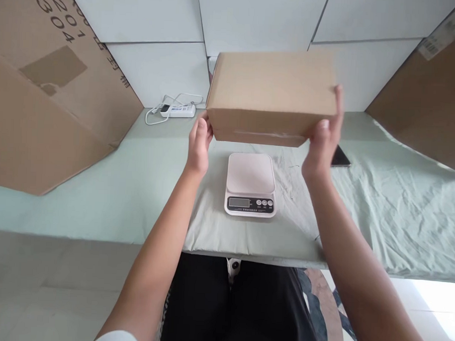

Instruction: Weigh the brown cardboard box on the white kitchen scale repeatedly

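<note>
A person's two bare arms reach forward from the near edge of the view, both forearms angled inward and upward. Between the hands is a plain brown rectangular cardboard box [272, 95], closed, held in the air above the table with its long side running left to right. The left hand [199, 145] presses against the box's lower left end, fingers curled up along the side. The right hand [323, 139] grips the lower right end, thumb on the near face and fingers extended up the right side. Both hands are clamped on the box from opposite ends.

Directly below the box, well apart from it, a small white digital kitchen scale [251, 185] with a flat square platform and a dark display sits on a pale green wrinkled cloth [390, 206] covering the table. A dark flat phone [340, 157] lies on the cloth just right of the right hand. At the far left of the table, against the white tiled wall, lies a white power strip [177, 109] with cables. Large brown cardboard sheets [46, 109] lean at the far left and far right.
</note>
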Demonstrator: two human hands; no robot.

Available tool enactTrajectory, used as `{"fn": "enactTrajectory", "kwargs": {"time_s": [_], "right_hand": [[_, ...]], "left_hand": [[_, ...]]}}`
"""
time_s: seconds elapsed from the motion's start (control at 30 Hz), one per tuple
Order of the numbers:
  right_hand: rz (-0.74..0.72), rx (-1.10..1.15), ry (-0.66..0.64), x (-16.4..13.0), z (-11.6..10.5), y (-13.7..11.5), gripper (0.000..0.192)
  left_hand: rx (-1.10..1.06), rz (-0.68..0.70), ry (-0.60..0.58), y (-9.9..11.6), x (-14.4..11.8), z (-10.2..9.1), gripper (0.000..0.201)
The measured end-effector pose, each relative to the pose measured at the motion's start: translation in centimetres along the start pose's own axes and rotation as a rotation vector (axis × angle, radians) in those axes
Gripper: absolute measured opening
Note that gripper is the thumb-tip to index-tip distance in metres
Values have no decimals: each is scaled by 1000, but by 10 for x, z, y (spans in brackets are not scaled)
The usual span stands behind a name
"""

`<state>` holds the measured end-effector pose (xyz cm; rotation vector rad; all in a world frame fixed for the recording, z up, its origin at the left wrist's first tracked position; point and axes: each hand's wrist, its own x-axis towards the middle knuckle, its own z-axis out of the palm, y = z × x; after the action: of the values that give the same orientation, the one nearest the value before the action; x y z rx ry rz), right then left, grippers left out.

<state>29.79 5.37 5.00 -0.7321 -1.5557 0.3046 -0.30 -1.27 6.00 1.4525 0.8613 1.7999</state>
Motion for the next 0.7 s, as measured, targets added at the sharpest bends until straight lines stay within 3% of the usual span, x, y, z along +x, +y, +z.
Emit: {"fn": "enactTrajectory", "kwargs": {"time_s": [0.13, 0.27, 0.57, 0.7], "right_hand": [[147, 89, -34, -9, 30, 45, 103], [228, 100, -105, -24, 38, 73, 105], [342, 93, -110, -28, 37, 82, 106], [369, 100, -101, -28, 36, 85, 111]], "left_hand": [[11, -120, 32, -48, 8, -5, 89], [2, -236, 88, -80, 1, -11, 95], [6, -336, 136, -98, -5, -7, 100], [30, -334, 160, -100, -2, -16, 106]]}}
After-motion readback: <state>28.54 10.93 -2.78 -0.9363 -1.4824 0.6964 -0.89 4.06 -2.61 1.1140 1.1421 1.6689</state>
